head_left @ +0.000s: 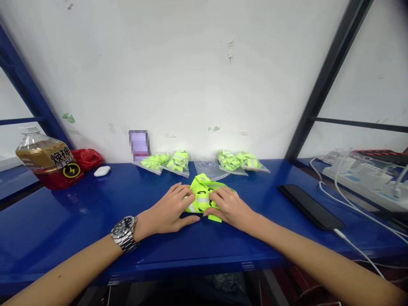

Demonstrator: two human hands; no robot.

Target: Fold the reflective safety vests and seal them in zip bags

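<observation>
Forearms [76,270]: ours, angled inward.
Left hand [174,207]: touching the strap bundle [202,199], grip unclear.
Right hand [230,208]: we pinch it, likely steadying folds.

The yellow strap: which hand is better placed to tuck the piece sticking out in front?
Probably the right hand: it is right beside that yellow piece; the left hand is farther away.

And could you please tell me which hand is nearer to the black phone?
Right. The right hand lies left of the phone; the left hand is farther off, beyond the right.
</observation>
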